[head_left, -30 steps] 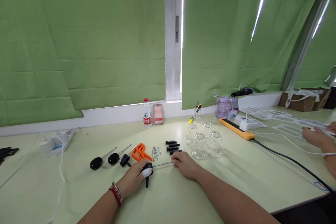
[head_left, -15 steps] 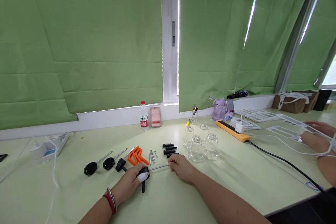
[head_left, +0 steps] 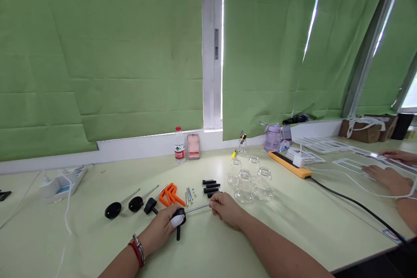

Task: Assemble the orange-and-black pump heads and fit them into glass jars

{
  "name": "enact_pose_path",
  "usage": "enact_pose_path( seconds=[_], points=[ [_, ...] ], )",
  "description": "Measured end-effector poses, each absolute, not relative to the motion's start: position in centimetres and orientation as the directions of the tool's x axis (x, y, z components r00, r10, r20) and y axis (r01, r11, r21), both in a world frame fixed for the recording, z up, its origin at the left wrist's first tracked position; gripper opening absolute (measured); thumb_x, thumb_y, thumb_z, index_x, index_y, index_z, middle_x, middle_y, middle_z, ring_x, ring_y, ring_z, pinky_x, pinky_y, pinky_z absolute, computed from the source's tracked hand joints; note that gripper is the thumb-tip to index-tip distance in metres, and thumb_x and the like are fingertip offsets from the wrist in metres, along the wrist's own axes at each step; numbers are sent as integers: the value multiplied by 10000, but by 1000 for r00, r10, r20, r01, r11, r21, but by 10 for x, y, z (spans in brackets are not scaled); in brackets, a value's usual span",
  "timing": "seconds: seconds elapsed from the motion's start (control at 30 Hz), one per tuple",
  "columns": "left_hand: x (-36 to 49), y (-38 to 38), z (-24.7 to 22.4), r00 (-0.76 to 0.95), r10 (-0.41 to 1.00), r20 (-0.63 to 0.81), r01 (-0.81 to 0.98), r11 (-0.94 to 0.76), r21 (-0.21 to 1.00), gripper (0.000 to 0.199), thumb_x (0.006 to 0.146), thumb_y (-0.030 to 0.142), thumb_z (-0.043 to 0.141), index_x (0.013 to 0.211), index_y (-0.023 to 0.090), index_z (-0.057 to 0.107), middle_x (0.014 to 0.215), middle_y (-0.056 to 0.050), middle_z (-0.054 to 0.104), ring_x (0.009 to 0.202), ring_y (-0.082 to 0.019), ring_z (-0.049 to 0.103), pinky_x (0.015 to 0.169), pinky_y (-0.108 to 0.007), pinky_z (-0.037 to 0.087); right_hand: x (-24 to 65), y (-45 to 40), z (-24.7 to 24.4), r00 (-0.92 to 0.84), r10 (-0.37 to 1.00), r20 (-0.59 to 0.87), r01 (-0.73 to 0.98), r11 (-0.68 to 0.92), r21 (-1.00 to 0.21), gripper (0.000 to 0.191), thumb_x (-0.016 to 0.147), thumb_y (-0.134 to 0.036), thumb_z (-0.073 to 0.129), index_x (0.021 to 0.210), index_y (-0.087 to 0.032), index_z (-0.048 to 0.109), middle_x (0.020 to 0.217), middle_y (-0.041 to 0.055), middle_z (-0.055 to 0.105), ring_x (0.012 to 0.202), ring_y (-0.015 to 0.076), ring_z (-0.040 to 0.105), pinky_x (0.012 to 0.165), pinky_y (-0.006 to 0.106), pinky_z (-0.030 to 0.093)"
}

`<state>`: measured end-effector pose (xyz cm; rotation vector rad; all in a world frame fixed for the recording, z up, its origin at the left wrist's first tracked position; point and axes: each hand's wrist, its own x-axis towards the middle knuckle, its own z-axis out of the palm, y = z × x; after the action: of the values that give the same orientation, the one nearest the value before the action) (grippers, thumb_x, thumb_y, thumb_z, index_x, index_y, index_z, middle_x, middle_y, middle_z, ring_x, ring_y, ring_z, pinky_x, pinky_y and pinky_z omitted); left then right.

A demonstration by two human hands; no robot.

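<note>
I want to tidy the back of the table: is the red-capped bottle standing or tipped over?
Standing. The bottle is upright, its red cap at the top and its base on the table.

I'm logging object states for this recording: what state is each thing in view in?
Black-headed metal rod: held at both ends
Left hand: closed around the head end
Right hand: pinching the other end
Red-capped water bottle: upright, capped
Four front glass jars: upright, uncapped
Purple water bottle: upright, lidded
Orange power strip: white adapter plugged in
Green blinds: lowered
</note>
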<state>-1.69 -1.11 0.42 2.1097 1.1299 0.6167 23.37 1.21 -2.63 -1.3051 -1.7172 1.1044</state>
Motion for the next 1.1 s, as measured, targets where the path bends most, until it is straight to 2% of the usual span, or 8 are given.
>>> enact_pose_path(
  seconds=[0.1,0.2,0.57,0.73,0.9,1.1],
  points=[
    [-17,-11,4,509,856,84,544,-396,740,307,879,468,374,783,191,466,709,17,429,646,-138,394,604,-251,346,233,11,-25,-229,973,-1,312,73,-947,163,790,-302,505,683,-180,489,581,-30,537,416,63,372,429,197,278],
    [-17,-10,4,513,854,86,539,-398,742,314,881,473,366,789,191,469,709,18,428,644,-137,394,601,-249,347,233,12,-27,-227,974,18,283,84,-955,173,764,-303,541,656,-176,496,569,-28,549,415,60,368,421,193,271],
    [-18,-13,9,516,855,53,515,-359,778,318,878,476,366,753,194,442,666,32,399,602,-122,359,569,-241,331,232,17,-29,-180,983,27,105,47,-993,170,612,-306,635,677,-150,623,573,-17,576,449,67,417,425,206,350],
    [-19,-11,7,527,848,57,523,-376,765,326,876,489,357,767,195,444,705,22,427,633,-130,377,597,-247,349,235,18,-31,-165,986,11,98,27,-995,183,570,-271,669,700,-144,651,503,-38,526,455,75,435,442,212,370],
    [-19,-11,6,522,851,61,541,-386,747,337,875,497,345,772,195,455,698,22,429,638,-135,387,609,-253,359,237,15,-28,-233,973,7,143,41,-989,230,634,-367,640,673,-141,631,617,4,615,456,65,419,439,209,357],
    [-18,-10,7,536,840,90,535,-420,733,311,880,463,360,790,190,481,724,13,447,661,-138,394,624,-256,354,236,12,-22,-295,955,2,216,69,-974,293,733,-392,555,567,-150,558,544,-4,573,447,66,380,460,204,306]
  ],
)
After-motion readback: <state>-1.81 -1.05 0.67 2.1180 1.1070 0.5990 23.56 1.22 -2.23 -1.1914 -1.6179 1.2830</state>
